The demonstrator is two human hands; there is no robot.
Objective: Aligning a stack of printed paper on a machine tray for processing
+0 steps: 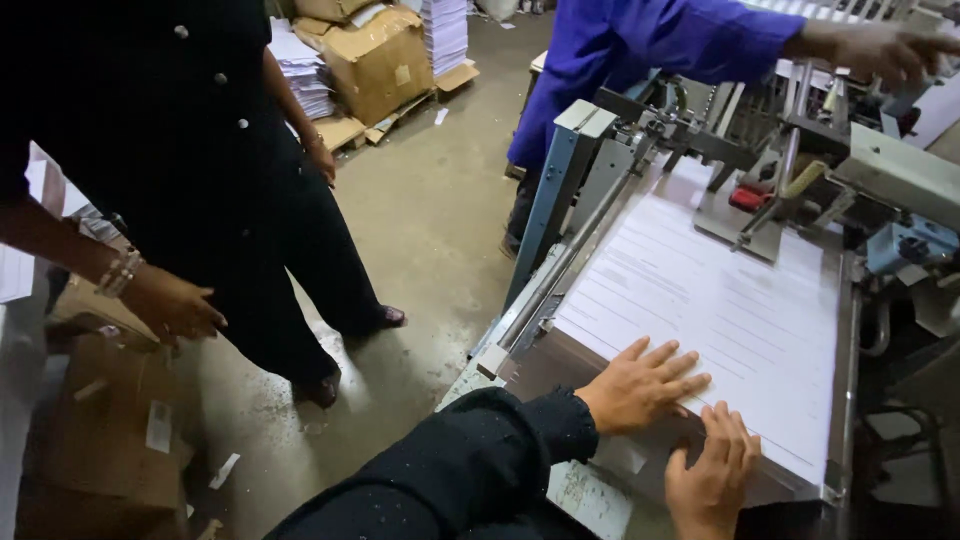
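My left hand (640,385) lies flat, fingers spread, on the near edge of a stack of printed white sheets (730,300) on the feed table of a paper machine (600,180). My right hand (712,470) rests beside it on the stack's near corner, fingers pointing up the sheet, thumb against the stack's side. Neither hand grips anything. A black sleeve (480,460) covers my left arm.
A person in a blue top (640,50) reaches over the machine's far end with a hand (880,45). Another person in black (200,150) stands at left on the concrete floor. Cardboard boxes (375,60) and paper stacks (445,30) sit behind; a brown box (100,430) is near left.
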